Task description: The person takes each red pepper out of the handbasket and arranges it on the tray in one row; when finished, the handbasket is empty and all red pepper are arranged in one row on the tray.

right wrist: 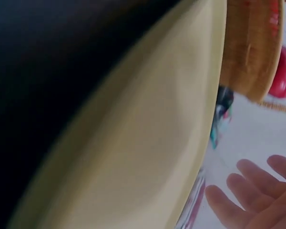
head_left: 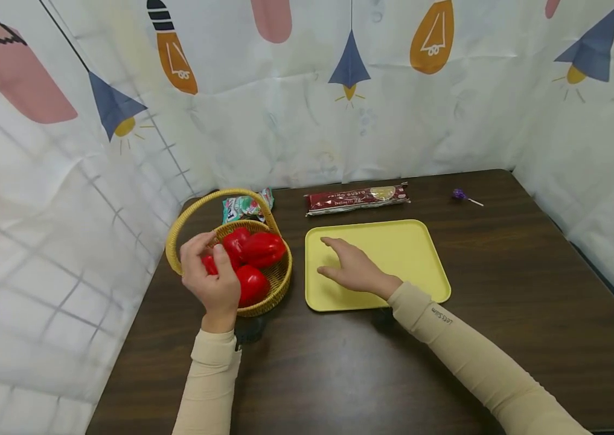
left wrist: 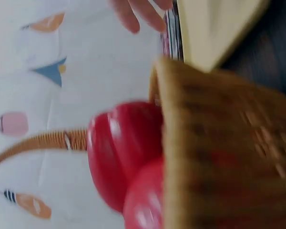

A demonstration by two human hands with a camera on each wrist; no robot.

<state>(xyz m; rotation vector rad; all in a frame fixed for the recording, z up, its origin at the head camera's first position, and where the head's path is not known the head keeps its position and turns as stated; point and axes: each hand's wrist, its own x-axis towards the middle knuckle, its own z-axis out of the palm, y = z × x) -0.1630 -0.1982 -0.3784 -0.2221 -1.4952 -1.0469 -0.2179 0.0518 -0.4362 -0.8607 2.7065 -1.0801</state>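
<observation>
Glossy red lobed vegetables that look like bell peppers (head_left: 263,249) fill a woven basket (head_left: 282,290) with an arched handle, on the left of the table. My left hand (head_left: 213,281) is at the basket's left side, fingers loosely bent and thumb apart; red shows in the gap, and I see no firm grip. Its own fingers do not appear in the left wrist view, where the peppers (left wrist: 119,152) rise above the rim. My right hand (head_left: 358,267) hovers over a yellow tray (head_left: 410,248), thumb and fingers spread, holding nothing. Its fingers (right wrist: 250,191) also show in the right wrist view.
Behind the tray lies a dark red spaghetti packet (head_left: 358,199). A green snack bag (head_left: 241,207) sits behind the basket, partly hidden by it. At the back right is a purple lollipop (head_left: 460,194) on a white stick. Patterned cloth (head_left: 285,133) hangs along the table's back and sides.
</observation>
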